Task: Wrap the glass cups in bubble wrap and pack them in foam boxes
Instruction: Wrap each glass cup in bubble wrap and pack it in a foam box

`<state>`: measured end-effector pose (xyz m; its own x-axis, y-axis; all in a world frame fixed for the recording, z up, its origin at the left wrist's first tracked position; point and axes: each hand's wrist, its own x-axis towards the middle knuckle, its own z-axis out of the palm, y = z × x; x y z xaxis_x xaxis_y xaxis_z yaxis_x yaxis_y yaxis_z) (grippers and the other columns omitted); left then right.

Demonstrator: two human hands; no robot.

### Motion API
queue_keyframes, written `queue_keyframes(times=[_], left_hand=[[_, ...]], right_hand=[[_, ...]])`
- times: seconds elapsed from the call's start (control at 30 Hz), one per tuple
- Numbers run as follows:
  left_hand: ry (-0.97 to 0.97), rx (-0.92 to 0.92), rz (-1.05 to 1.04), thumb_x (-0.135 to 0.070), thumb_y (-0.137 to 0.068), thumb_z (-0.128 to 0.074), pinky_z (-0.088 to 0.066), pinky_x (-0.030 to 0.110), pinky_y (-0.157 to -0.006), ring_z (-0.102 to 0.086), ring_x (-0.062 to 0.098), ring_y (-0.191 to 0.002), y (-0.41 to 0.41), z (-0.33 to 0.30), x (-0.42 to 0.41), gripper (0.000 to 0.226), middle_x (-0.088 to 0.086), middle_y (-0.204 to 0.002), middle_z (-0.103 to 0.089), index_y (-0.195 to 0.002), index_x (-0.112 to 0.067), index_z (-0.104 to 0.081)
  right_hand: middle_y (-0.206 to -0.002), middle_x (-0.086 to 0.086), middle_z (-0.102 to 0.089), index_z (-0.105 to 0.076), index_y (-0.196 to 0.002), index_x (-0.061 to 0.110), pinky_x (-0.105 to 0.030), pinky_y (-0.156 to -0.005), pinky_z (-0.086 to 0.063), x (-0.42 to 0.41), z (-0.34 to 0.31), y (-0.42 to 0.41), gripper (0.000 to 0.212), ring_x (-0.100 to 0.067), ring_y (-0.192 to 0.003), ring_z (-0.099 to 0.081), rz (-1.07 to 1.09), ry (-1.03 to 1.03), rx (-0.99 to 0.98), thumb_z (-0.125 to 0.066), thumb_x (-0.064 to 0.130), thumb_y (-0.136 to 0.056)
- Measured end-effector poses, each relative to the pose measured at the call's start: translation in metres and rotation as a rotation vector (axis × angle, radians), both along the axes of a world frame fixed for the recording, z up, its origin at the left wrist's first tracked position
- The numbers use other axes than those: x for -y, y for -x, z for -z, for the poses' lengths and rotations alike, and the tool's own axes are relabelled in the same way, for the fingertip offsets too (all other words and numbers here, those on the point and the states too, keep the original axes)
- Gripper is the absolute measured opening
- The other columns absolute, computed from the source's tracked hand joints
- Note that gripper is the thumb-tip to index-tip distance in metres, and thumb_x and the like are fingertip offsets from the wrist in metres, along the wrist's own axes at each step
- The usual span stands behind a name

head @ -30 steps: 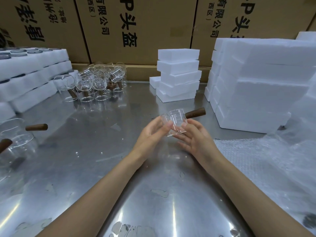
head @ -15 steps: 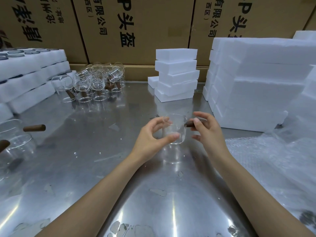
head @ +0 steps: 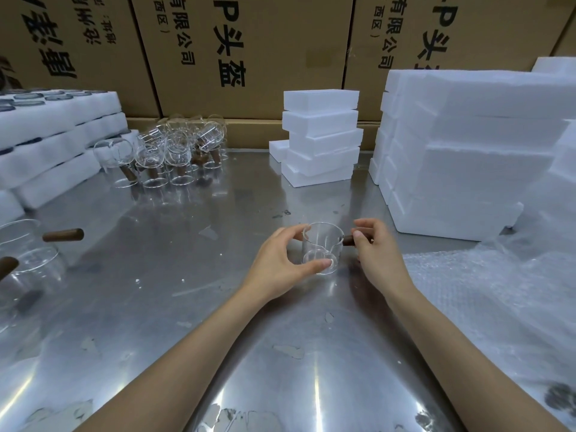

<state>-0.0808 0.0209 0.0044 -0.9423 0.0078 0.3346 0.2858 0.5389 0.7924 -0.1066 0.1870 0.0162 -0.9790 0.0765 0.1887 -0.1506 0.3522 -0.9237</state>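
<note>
Glass cup: clear glass cup [head: 321,251] with a pouring lip and a brown wooden handle [head: 349,240] stands upright on the steel tabletop [head: 193,307], about midway across it, between your two hands.
Your left hand: left hand [head: 280,263] curls round the near-left side of the cup, thumb against the base and fingers up at the rim, so it grips the glass.
Your right hand: right hand [head: 377,254] pinches the handle where it sticks out to the right, fingers curled over it.
Bubble wrap: bubble wrap [head: 486,307] lies spread along the right edge of the tabletop, just beside your right forearm, apart from the cup.
Foam boxes: small stack of foam boxes [head: 322,135] stands near the back edge, behind the cup; a larger foam stack [head: 467,151] fills the back right corner.
Other cups: cluster of glass cups [head: 168,151] with wooden handles sits toward the back left, some tilted; two large glass vessels [head: 25,254] stand at the left edge.
Packed foam: foam trays [head: 53,135] are piled at the back left corner, dark rims showing in the top one.
Behind: cardboard cartons [head: 249,51] with printed characters stand along the back edge.
</note>
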Motion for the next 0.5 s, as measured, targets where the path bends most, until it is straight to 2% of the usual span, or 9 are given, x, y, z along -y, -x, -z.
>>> queue_keyframes(times=[0.07, 0.13, 0.2, 0.23, 0.3, 0.37, 0.43, 0.5], left_hand=[[0.004, 0.01, 0.018, -0.04, -0.068, -0.084, -0.029, 0.002, -0.091, -0.048, 0.001, -0.114, 0.0, 0.001, 0.001, 0.072, -0.013, -0.117, -0.053, -0.132, -0.025, -0.053], [-0.033, 0.029, 0.023, -0.048, -0.068, -0.082, -0.028, 0.006, -0.094, -0.044, -0.001, -0.119, -0.001, 0.0, 0.001, 0.08, -0.016, -0.119, -0.051, -0.137, -0.026, -0.047], [-0.121, 0.035, 0.014, -0.057, -0.069, -0.073, -0.028, 0.006, -0.094, -0.043, -0.001, -0.122, -0.002, -0.003, 0.002, 0.079, -0.016, -0.119, -0.053, -0.137, -0.027, -0.045], [-0.17, 0.035, 0.01, -0.06, -0.07, -0.066, -0.029, 0.008, -0.096, -0.043, 0.001, -0.123, -0.003, -0.004, 0.002, 0.076, -0.014, -0.119, -0.054, -0.136, -0.027, -0.046], [-0.244, 0.029, 0.008, -0.062, -0.073, -0.057, -0.033, 0.021, -0.106, -0.045, 0.005, -0.123, -0.003, -0.007, 0.002, 0.071, -0.012, -0.118, -0.057, -0.133, -0.026, -0.048], [-0.29, 0.021, 0.004, -0.06, -0.075, -0.054, -0.033, 0.035, -0.111, -0.046, 0.008, -0.124, -0.003, -0.009, 0.003, 0.067, -0.012, -0.116, -0.057, -0.131, -0.023, -0.051], [-0.314, 0.014, 0.006, -0.067, -0.071, -0.053, -0.033, 0.039, -0.112, -0.044, 0.008, -0.125, -0.004, -0.01, 0.004, 0.072, -0.014, -0.116, -0.057, -0.129, -0.024, -0.053], [-0.316, 0.011, 0.01, -0.068, -0.07, -0.05, -0.032, 0.039, -0.112, -0.043, 0.007, -0.127, -0.004, -0.01, 0.004, 0.073, -0.017, -0.116, -0.057, -0.128, -0.025, -0.053]], right_hand=[[-0.112, 0.007, -0.056, -0.048, -0.122, 0.017, -0.028, -0.088, -0.039, -0.003, -0.005, -0.004, 0.026, -0.015, -0.107, -0.052, 0.061, -0.16, -0.076, -0.042, 0.014, -0.097], [-0.123, 0.0, -0.053, -0.049, -0.123, 0.014, -0.03, -0.087, -0.039, -0.007, -0.013, -0.011, 0.03, -0.019, -0.114, -0.045, 0.166, -0.357, -0.212, -0.042, 0.01, -0.094], [-0.122, -0.004, -0.05, -0.051, -0.119, 0.012, -0.031, -0.076, -0.037, -0.014, -0.021, -0.017, 0.03, -0.022, -0.113, -0.039, 0.284, -0.546, -0.287, -0.043, 0.009, -0.091], [-0.12, -0.007, -0.049, -0.052, -0.118, 0.012, -0.031, -0.072, -0.035, -0.02, -0.025, -0.019, 0.029, -0.023, -0.112, -0.037, 0.325, -0.634, -0.264, -0.045, 0.011, -0.09], [-0.119, -0.01, -0.046, -0.05, -0.116, 0.009, -0.032, -0.069, -0.036, -0.032, -0.031, -0.024, 0.029, -0.027, -0.11, -0.038, 0.333, -0.803, -0.093, -0.048, 0.018, -0.088], [-0.121, -0.011, -0.043, -0.046, -0.116, 0.009, -0.033, -0.071, -0.036, -0.043, -0.034, -0.031, 0.038, -0.03, -0.11, -0.044, 0.262, -0.905, 0.168, -0.052, 0.033, -0.088], [-0.122, -0.009, -0.045, -0.045, -0.115, 0.011, -0.033, -0.072, -0.036, -0.05, -0.033, -0.036, 0.045, -0.031, -0.107, -0.05, 0.2, -0.973, 0.359, -0.054, 0.044, -0.086], [-0.113, -0.007, -0.052, -0.047, -0.101, 0.014, -0.03, -0.07, -0.035, -0.053, -0.032, -0.038, 0.028, -0.029, -0.095, -0.052, 0.199, -1.0, 0.386, -0.054, 0.037, -0.086]])
